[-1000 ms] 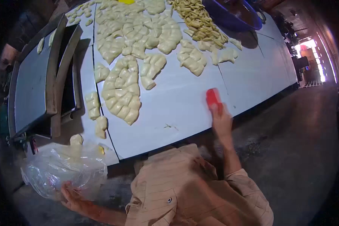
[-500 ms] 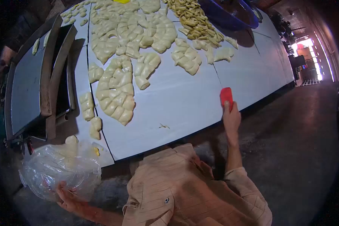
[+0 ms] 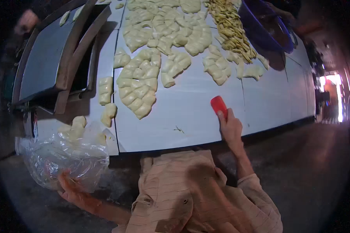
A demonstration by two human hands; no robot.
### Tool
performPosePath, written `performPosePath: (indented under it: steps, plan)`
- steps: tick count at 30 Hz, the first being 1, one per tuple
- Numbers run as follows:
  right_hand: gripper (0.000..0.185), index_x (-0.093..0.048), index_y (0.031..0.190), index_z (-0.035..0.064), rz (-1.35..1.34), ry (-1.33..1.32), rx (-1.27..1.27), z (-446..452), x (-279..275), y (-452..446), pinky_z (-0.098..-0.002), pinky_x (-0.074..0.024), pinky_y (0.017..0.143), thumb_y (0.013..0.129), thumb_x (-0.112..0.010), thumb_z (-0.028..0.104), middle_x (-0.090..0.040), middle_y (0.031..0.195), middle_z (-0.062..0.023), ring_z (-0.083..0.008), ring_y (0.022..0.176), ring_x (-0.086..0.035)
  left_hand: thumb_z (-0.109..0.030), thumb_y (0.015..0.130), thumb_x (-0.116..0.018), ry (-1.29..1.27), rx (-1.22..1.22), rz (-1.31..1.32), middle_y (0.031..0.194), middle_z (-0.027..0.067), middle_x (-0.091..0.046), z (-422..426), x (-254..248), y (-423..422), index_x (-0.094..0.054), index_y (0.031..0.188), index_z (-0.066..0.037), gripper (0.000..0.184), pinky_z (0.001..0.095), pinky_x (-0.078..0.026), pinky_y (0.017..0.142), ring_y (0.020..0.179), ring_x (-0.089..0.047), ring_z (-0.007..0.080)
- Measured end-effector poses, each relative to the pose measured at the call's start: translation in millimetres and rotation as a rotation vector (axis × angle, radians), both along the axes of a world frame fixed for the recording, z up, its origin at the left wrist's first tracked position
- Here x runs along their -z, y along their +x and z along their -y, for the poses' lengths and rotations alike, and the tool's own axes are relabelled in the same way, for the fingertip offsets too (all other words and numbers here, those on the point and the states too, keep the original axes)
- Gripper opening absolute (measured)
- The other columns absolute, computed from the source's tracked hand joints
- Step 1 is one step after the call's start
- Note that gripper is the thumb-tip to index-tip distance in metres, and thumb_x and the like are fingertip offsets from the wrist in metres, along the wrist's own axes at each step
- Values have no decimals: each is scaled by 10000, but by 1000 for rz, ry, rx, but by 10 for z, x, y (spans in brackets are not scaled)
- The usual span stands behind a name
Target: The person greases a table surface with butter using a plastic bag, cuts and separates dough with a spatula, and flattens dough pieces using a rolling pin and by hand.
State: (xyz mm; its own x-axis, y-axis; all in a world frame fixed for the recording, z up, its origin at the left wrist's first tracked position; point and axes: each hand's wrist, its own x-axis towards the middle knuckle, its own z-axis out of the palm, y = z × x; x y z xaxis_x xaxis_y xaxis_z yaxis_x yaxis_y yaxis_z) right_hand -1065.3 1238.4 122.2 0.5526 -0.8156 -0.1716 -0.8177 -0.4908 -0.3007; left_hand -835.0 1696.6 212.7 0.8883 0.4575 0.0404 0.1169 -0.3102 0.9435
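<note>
My right hand (image 3: 231,126) is closed on a red scraper (image 3: 218,105), held over the white table (image 3: 190,112) close to its front edge. My left hand (image 3: 70,189) is at the lower left against a clear plastic bag (image 3: 72,157); its fingers look slightly curled, and the plastic partly covers them, so the grip is unclear. Pale dough (image 3: 76,130) lies at the bag's upper edge. A long scored dough slab (image 3: 138,87) rests on the table between my hands, with smaller dough pieces (image 3: 175,68) beside it. Small scraps (image 3: 179,129) lie near the front edge.
Metal trays (image 3: 46,56) lean stacked at the left. More scored dough (image 3: 165,27) covers the back of the table. A heap of cut strips (image 3: 235,33) lies beside a purple basin (image 3: 266,29) at the back right. A bright doorway (image 3: 334,91) shows at the far right.
The scraper in my right hand moved right, then back left and is now tilted. The camera view has shifted, so the table and trays appear farther right and higher.
</note>
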Motion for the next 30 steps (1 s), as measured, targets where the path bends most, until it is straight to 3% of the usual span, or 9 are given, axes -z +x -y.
performPosePath:
  steps: [2, 5, 9, 12, 13, 21, 24, 28, 30]
  plan:
    - [442, -502, 1066, 97, -122, 141, -307, -415, -83, 206, -551, -475, 623, 1004, -414, 525, -612, 635, -215, -464, 650, -624, -513, 967, -531, 81, 25, 47, 1139, 87, -614, 125, 17, -295, -636, 1197, -35, 540, 340, -476, 727, 902, -573, 199]
    - [383, -515, 1044, 91, -24, 216, -573, -329, -153, 483, -529, -471, 611, 1000, -465, 468, -598, 626, -207, -440, 642, -623, -438, 975, -570, -12, 79, 174, 1126, 122, -625, 35, 231, -777, -580, 1278, -13, 522, 325, -503, 722, 934, -608, 194]
    - [274, -569, 955, 58, 225, 291, -744, 88, -598, 1011, -464, -464, 592, 979, -549, 330, -613, 672, -180, -398, 650, -623, -112, 963, -565, -306, -307, 239, 871, 86, -640, 885, -185, -1298, -480, 1389, -22, 443, 246, -453, 523, 617, -555, 103]
    - [244, -578, 975, 83, 244, 155, -1239, 374, -201, 1436, -458, -463, 590, 967, -582, 327, -618, 706, -177, -389, 666, -624, -253, 948, -643, -275, -318, 185, 980, 90, -664, 1015, 0, -1909, -544, 1328, -41, 447, 305, -520, 571, 786, -645, 157]
    - [244, -578, 979, 90, 258, 112, -1396, 342, -131, 1611, -462, -464, 598, 969, -577, 333, -623, 717, -173, -388, 676, -628, -165, 958, -609, -339, -348, 313, 911, 97, -662, 1260, -23, -1954, -514, 1368, -51, 435, 263, -507, 521, 681, -631, 132]
    - [342, -570, 986, 95, 280, 41, -1527, -761, -51, 2321, -531, -482, 634, 967, -528, 434, -651, 728, -210, -423, 714, -655, -109, 964, -554, -331, -511, 258, 847, 82, -645, 1519, 88, -2681, -486, 1418, -89, 460, 224, -458, 510, 544, -545, 92]
    - [407, -594, 980, 98, 301, 103, -1563, -695, -57, 2292, -549, -470, 620, 944, -546, 501, -631, 692, -229, -457, 684, -632, -98, 955, -547, -311, -573, 232, 846, 82, -650, 1611, 79, -2716, -482, 1424, -86, 474, 225, -457, 514, 537, -534, 92]
    - [343, -562, 916, 107, -55, 11, -1761, -307, -80, 1728, -526, -464, 576, 925, -595, 448, -600, 618, -194, -450, 624, -616, -99, 950, -557, -256, -506, 209, 832, 119, -657, 1603, 175, -2749, -472, 1393, 11, 465, 239, -474, 537, 574, -558, 96]
    - [311, -547, 895, 114, 12, 135, -1805, -169, -121, 1593, -521, -447, 555, 917, -606, 418, -577, 598, -182, -440, 605, -607, -110, 953, -583, -351, -510, 213, 845, 119, -661, 1570, 291, -2732, -465, 1392, 27, 475, 231, -483, 554, 585, -566, 97]
